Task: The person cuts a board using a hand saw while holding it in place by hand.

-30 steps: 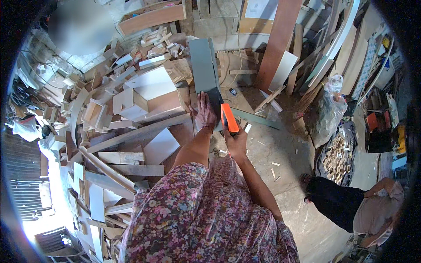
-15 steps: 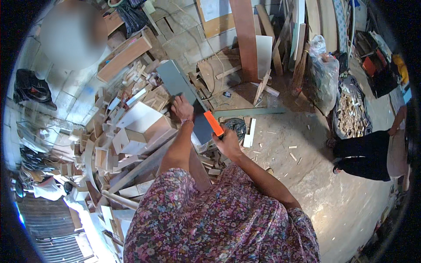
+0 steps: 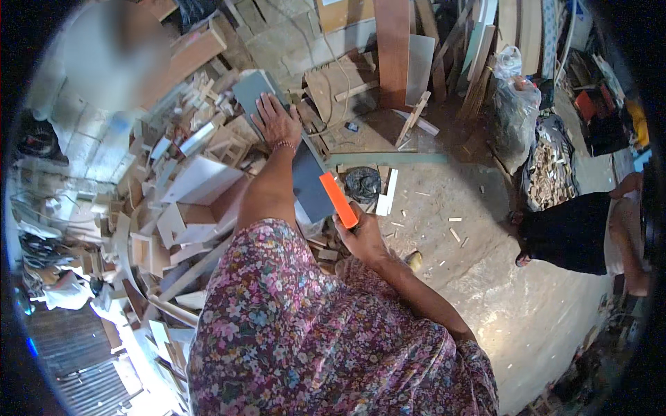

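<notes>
We are pressing our left hand (image 3: 276,119) flat, fingers spread, on the far end of a long grey flat board (image 3: 309,182) that is slanting from far left toward us. Our right hand (image 3: 361,236) is closing around the near end of a bright orange flat rectangular tool (image 3: 338,200), which is lying over the board's near right edge.

To the right, a clear plastic sack (image 3: 517,111) is bulging, though we cannot tell with what, and just beyond it a dark open bag (image 3: 550,170) is holding small pale wood offcuts.

We are standing on a dusty concrete floor (image 3: 485,291) strewn with chips. Tall planks and panels (image 3: 393,48) are leaning against the far wall. A big heap of pale wooden blocks and white board scraps (image 3: 187,201) is crowding the left side, right up against the board. A crumpled black bag (image 3: 363,184) is lying just right of the tool. Another person in dark clothing (image 3: 565,232) is crouching at the right edge.
</notes>
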Demonstrator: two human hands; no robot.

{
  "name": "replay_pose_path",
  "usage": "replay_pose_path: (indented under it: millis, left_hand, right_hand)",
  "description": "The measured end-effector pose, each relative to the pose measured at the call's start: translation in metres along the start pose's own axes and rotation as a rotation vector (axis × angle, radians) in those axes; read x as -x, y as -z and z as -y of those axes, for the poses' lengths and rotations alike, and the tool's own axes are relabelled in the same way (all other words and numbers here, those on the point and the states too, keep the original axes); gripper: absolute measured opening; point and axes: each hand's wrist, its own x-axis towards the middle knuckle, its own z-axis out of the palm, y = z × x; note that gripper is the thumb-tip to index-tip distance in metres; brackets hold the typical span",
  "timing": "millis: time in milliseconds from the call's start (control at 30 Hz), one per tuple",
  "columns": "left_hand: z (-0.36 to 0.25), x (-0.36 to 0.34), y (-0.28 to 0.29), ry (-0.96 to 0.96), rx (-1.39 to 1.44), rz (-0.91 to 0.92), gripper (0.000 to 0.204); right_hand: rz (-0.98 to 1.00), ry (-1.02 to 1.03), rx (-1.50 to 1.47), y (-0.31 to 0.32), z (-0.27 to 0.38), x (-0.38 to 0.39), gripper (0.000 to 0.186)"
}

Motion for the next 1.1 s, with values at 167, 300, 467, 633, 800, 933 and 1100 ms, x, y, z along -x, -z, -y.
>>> replay_pose_path:
  millis: [167,300,467,633,800,933,1100]
  left_hand:
    - [-0.004,-0.002,0.000,0.003,0.035,0.002,0.063]
    - [0.001,0.001,-0.008,0.014,0.049,-0.033,0.062]
    - [-0.002,0.001,-0.001,0.023,0.078,0.073,0.059]
    - [0.001,0.002,-0.007,0.009,0.051,-0.036,0.060]
    - [-0.002,-0.005,-0.010,0.037,0.017,0.049,0.059]
    - [0.005,0.002,-0.003,0.050,0.040,0.013,0.059]
    - [0.003,0.002,-0.001,0.032,0.075,0.043,0.056]
  right_hand:
    - [-0.001,-0.096,-0.148,0.009,-0.001,0.003,0.021]
    - [0.078,-0.164,-0.002,0.016,0.021,-0.005,0.024]
    - [-0.004,-0.099,0.096,0.015,0.028,-0.023,0.038]
    - [0.065,-0.057,0.103,0.007,0.029,-0.028,0.031]
    - [0.093,-0.223,-0.007,0.020,0.064,-0.003,0.018]
    - [0.075,-0.120,0.044,0.053,0.081,0.035,0.017]
    - [0.068,-0.183,0.072,0.040,0.070,0.023,0.014]
